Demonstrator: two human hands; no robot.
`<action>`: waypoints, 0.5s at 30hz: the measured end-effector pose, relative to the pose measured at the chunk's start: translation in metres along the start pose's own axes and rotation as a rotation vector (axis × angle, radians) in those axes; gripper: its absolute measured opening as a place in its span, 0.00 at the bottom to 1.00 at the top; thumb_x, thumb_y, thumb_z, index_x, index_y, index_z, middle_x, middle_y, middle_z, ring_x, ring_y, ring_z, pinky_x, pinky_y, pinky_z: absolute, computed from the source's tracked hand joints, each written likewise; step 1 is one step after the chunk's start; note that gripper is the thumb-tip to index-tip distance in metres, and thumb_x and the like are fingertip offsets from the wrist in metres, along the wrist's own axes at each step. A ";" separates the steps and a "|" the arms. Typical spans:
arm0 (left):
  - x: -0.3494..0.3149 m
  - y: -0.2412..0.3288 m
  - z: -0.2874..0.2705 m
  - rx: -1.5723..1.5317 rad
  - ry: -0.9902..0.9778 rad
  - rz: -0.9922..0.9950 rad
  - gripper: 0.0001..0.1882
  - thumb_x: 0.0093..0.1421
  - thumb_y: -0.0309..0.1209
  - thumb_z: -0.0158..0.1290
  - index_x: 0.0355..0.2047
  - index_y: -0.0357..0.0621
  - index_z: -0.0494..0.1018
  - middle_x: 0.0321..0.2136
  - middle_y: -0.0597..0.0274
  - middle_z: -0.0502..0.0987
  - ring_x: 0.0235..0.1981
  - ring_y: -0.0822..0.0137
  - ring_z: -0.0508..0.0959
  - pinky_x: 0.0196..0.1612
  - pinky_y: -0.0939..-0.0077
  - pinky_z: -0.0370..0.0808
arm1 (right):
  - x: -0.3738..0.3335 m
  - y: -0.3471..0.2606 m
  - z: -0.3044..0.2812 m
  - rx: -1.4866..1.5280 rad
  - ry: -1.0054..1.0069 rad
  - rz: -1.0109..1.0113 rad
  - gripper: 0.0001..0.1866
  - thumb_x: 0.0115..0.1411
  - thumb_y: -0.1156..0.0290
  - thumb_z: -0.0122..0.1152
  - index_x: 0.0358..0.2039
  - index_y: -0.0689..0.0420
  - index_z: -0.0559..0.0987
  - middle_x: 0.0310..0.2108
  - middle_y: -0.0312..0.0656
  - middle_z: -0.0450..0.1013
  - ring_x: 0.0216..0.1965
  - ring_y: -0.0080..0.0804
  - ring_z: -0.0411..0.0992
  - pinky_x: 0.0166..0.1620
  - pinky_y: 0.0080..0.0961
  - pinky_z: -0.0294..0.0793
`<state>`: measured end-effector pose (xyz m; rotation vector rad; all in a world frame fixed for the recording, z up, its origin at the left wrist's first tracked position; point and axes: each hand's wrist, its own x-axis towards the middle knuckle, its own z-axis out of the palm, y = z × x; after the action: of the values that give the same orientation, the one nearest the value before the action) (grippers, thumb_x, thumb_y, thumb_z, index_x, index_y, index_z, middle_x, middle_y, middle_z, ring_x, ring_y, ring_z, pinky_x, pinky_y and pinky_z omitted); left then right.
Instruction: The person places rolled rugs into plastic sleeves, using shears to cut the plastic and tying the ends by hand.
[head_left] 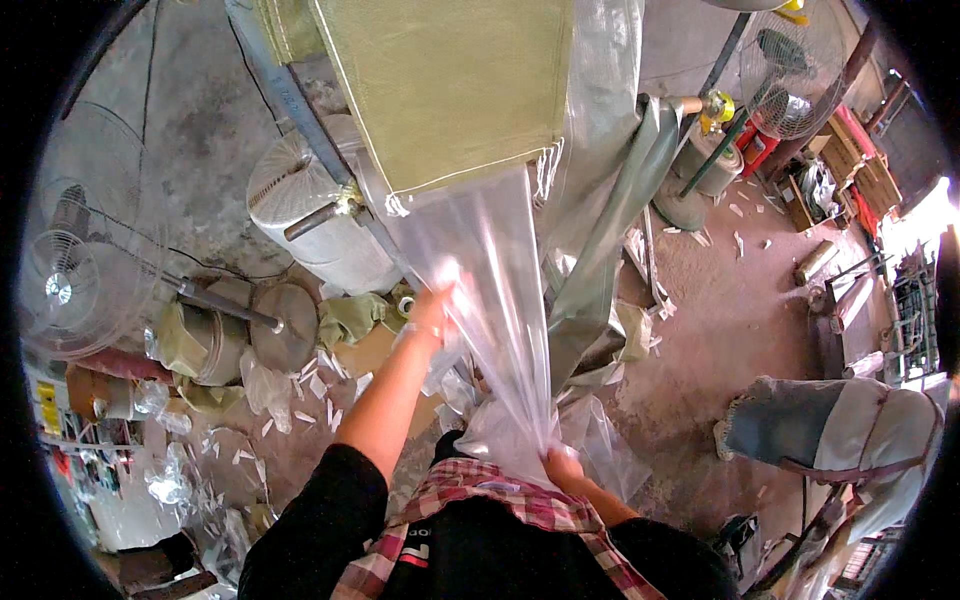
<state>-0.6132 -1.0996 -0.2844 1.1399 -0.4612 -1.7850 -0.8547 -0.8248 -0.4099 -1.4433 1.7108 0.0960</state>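
A clear plastic liner hangs toward me from the end of an olive woven sack with white stitched edges and loose thread ends. My left hand is closed on the liner's left edge, its fingertips partly hidden by glare and film. Close to my waist, my right hand grips the liner where it gathers into a narrow bunch. Between the two hands the film is drawn into long folds. More loose film spills beside my right hand.
A metal bar runs along the sack's left, near a wrapped white roll. Grey-green sheeting hangs on the right. Fans stand at left and upper right. Scraps litter the floor; a fabric-covered bundle is at right.
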 end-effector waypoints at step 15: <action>-0.152 -0.088 0.018 1.330 -1.242 0.008 0.18 0.45 0.39 0.48 0.34 0.42 0.69 0.32 0.50 0.71 0.33 0.59 0.71 0.36 0.67 0.67 | 0.102 -0.238 -0.188 0.602 0.392 -0.382 0.27 0.51 0.52 0.45 0.42 0.62 0.64 0.36 0.53 0.67 0.40 0.45 0.65 0.42 0.33 0.63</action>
<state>-0.6532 -0.9289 -0.2616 0.5378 -2.6131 -1.9437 -0.7560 -1.0847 -0.2523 -1.3380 1.5304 -0.8853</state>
